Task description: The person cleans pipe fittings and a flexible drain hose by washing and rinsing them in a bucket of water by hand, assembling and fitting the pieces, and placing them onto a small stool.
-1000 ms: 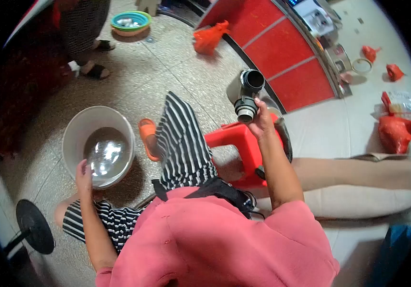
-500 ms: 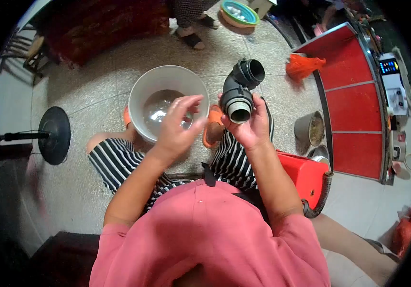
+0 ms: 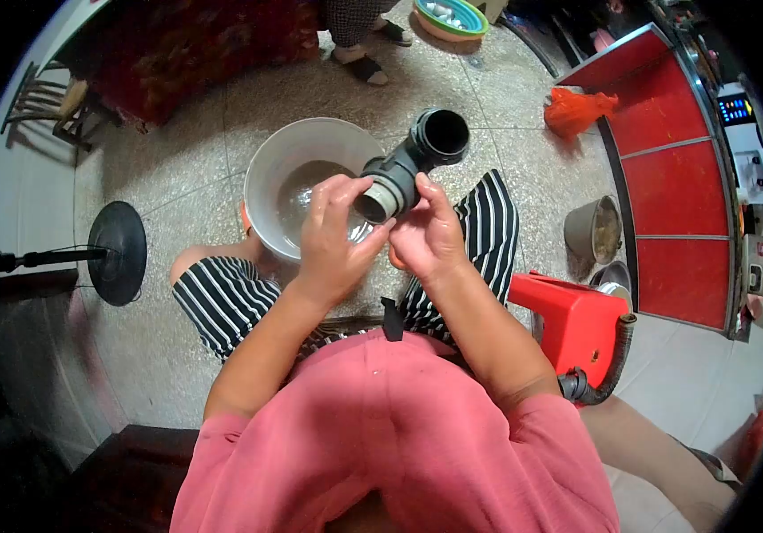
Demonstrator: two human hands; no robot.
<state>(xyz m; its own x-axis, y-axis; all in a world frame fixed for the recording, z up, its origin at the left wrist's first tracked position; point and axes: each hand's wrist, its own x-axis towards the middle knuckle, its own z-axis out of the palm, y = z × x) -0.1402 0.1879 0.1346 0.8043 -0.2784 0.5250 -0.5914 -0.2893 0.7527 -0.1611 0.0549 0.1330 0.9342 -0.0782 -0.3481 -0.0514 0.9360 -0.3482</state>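
Note:
A dark grey plastic drain pipe fitting [image 3: 402, 166] is held up in front of me, over the right side of the bucket. Its wide black mouth points up and away, while a pale threaded end [image 3: 378, 203] faces me. My right hand [image 3: 432, 233] grips the body from the right and below, thumb along its side. From the left, my left hand [image 3: 333, 233] has its fingers and thumb about the pale end. Below them stands a white bucket [image 3: 262, 191] with murky water in its bottom.
To the right are a red plastic stool [image 3: 577, 324] with a grey corrugated hose [image 3: 619, 360], a grey bin [image 3: 584, 233] and a red cabinet [image 3: 679, 195]. A black fan [image 3: 117, 253] lies left. Another person's foot [image 3: 362, 67] shows ahead, near basins [image 3: 448, 34] and an orange bag [image 3: 574, 111].
My left hand has come right from above the bucket onto the fitting's pale end. The right hand has brought the fitting left and tilted it.

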